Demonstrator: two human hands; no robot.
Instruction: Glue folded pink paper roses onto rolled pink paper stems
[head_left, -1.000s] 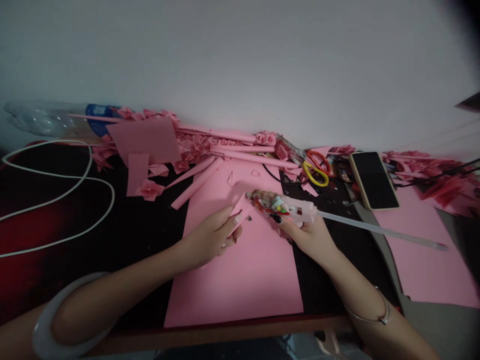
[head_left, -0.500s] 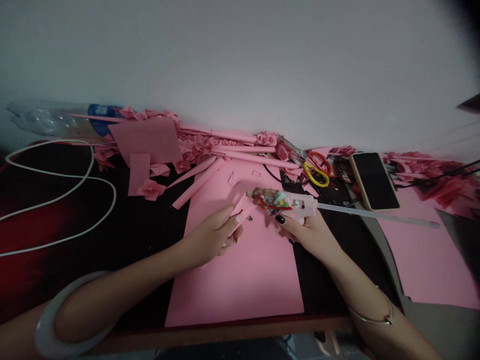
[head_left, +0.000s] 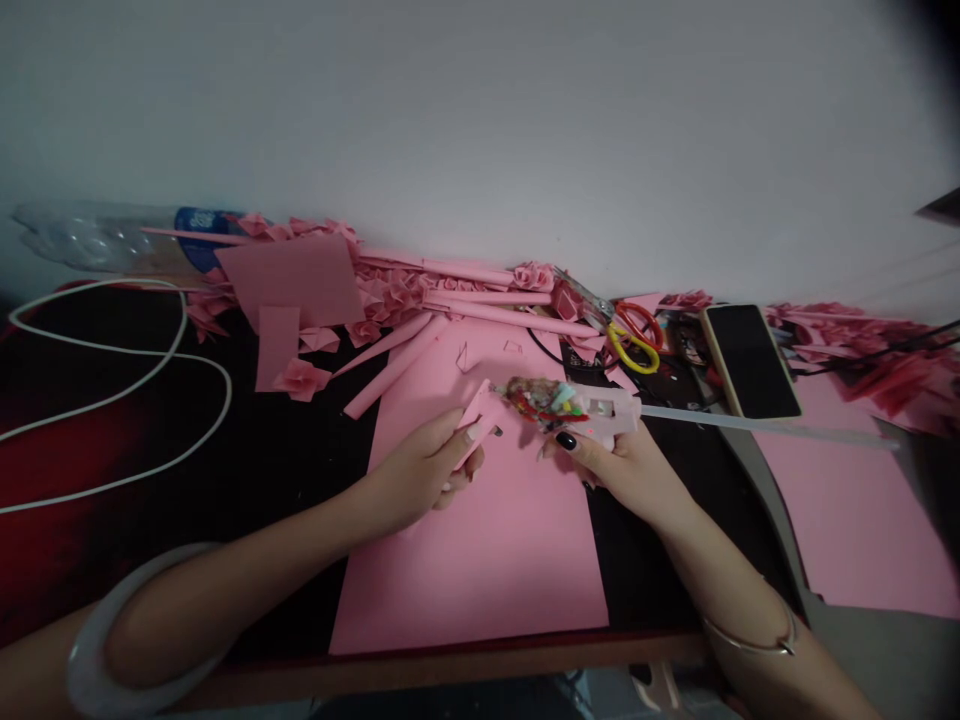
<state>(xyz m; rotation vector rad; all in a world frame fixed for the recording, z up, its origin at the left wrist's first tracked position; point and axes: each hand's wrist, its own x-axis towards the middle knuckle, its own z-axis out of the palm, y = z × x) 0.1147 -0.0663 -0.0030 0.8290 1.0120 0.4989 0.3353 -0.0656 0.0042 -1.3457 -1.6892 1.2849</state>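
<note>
Above the large pink sheet, my left hand pinches a small paper piece and my right hand grips the glue gun, its nozzle best steadied at the paper's far end, clear of my fingertips.

Glue gun — pale pink; paper strip — pink.

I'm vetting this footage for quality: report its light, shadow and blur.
Head view: dim, greyish light, the top-right corner darkened; head view: a soft shadow on the large pink sheet near the glue gun; head view: the far end of the pale glue stick looks smeared.
</note>
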